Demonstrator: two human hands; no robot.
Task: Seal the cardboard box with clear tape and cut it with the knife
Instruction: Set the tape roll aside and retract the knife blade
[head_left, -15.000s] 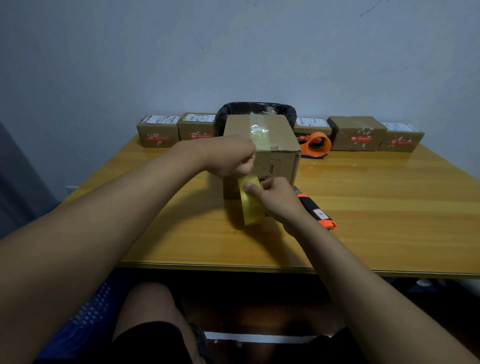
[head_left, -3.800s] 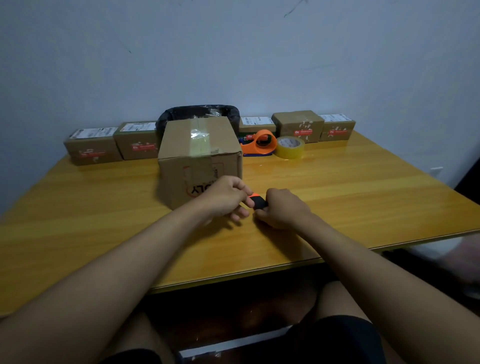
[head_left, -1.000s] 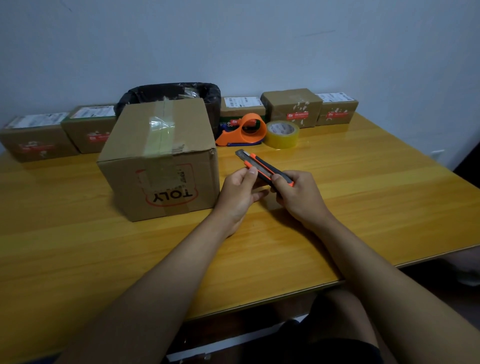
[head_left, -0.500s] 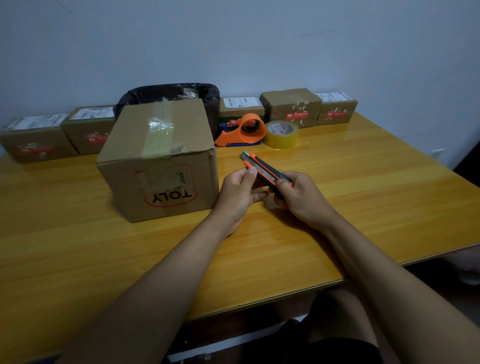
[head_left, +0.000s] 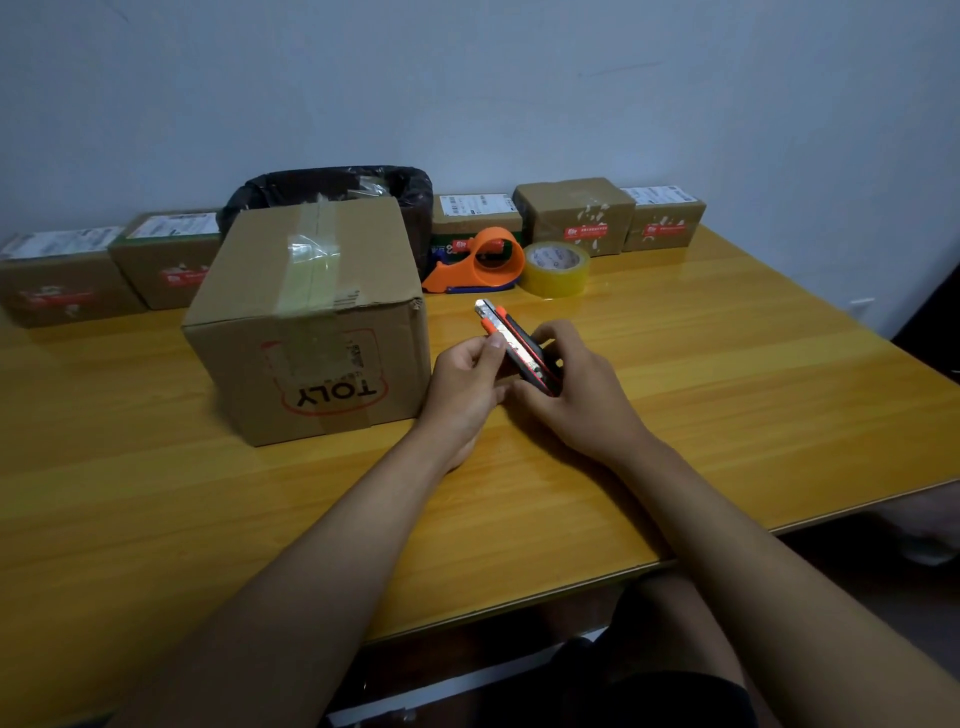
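Note:
A brown cardboard box printed "TOLY" upside down stands left of centre on the wooden table, with clear tape running over its top and down its front. Right of it, both hands hold an orange and black utility knife, tip pointing up and away. My right hand grips the handle end. My left hand pinches the knife's side with thumb and fingers. A roll of clear tape lies behind, near the wall.
An orange tape dispenser sits beside the roll. A black-lined bin stands behind the box. Several small sealed parcels line the wall on both sides. The table's front edge runs diagonally near my knees.
The knife has tilted a little more upright in my hands over the last second. Both hands stay on it. The box and tape roll have not moved.

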